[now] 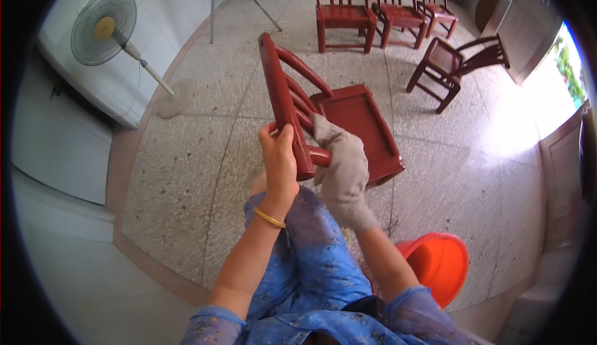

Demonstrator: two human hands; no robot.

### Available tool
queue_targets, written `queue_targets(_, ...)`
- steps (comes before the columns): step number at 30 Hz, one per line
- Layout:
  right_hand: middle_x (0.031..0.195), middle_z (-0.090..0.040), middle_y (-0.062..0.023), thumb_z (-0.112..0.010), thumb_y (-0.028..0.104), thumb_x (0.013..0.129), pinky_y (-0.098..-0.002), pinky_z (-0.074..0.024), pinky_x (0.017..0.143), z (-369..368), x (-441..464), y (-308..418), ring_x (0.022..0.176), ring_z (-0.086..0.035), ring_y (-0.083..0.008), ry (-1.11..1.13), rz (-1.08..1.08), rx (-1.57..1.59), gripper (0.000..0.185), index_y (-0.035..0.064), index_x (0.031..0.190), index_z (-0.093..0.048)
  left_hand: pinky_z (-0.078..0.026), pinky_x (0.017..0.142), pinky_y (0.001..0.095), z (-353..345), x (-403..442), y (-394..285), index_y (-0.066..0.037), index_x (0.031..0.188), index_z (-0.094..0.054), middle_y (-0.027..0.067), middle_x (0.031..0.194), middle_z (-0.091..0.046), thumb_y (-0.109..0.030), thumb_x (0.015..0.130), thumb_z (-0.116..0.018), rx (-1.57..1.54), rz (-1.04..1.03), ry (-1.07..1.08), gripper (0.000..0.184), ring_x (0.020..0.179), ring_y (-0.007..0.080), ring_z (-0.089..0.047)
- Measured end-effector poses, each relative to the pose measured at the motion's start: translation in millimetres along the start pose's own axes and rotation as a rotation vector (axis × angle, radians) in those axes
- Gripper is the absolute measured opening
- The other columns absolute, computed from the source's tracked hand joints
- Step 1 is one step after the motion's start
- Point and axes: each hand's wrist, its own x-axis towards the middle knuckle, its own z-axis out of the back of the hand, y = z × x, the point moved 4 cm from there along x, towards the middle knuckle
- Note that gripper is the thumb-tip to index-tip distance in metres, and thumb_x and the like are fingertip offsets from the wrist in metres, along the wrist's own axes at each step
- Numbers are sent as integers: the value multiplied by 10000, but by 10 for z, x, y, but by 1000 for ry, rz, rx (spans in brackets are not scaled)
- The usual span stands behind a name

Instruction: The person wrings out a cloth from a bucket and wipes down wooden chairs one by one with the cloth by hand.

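Observation:
A reddish-brown wooden chair (357,118) stands in front of my knees, its slatted back towards me. My left hand (280,158), bare with a gold bangle at the wrist, grips the top rail (283,90) near its lower end, thumb on the near side. My right hand (342,164) wears a greyish cloth glove and is closed around the chair back beside the end post (319,156). The glove hides the right fingers and part of the slats.
An orange-red bucket (444,264) stands by my right forearm. A similar chair (444,62) stands at the right, with several more (345,16) along the back. At the left are a standing fan (106,27) and a grey cabinet (59,121). A bright doorway (563,83) opens at right.

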Motion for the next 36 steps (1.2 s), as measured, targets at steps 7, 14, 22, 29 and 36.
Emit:
queue_targets(7, 655, -659, -133, -783, 284, 739, -429, -507, 615, -42, -12, -1029, 656, -661, -342, 333, 6, -283, 171, 173, 631, -709, -547, 763, 305, 31, 33, 35, -32, 1292, -401, 145, 1082, -622, -244, 996, -521, 111, -85, 82, 384, 925, 174, -642)
queue_targets(14, 626, -605, -78, -734, 111, 710, -424, -467, 736, -326, -53, -759, 763, -612, -319, -4, -12, -417, 101, 174, 649, -682, -506, 769, 298, 21, 16, -4, -7, 1249, -425, 107, 1062, -572, -226, 992, -540, 68, -102, 72, 357, 889, 148, -588)
queue_targets(22, 762, -633, -52, -684, 137, 737, -371, -481, 700, -52, 17, 621, 796, -594, -206, -277, 372, -505, 141, 71, 862, -676, -482, 852, 319, 31, 34, -18, -4, 1273, -431, 119, 1118, -562, -232, 969, -572, 90, -119, 32, 405, 986, 168, -570)
queue_targets(29, 776, -623, -50, -695, 180, 727, -506, -452, 559, 47, 53, -37, 771, -664, -262, 297, -145, -468, 230, 350, 877, -736, -530, 821, 315, -54, -91, -81, -5, 1279, -452, 129, 1054, -641, -252, 999, -521, 134, -99, 42, 380, 951, 188, -647)
queue_targets(36, 821, -656, -100, -749, 151, 642, -386, -512, 733, 17, -129, -1044, 816, -635, -311, 303, -123, -190, 142, 182, 781, -754, -545, 787, 324, -48, -74, -78, -10, 1297, -382, 154, 1118, -593, -264, 995, -519, 140, -89, 88, 418, 965, 200, -627)
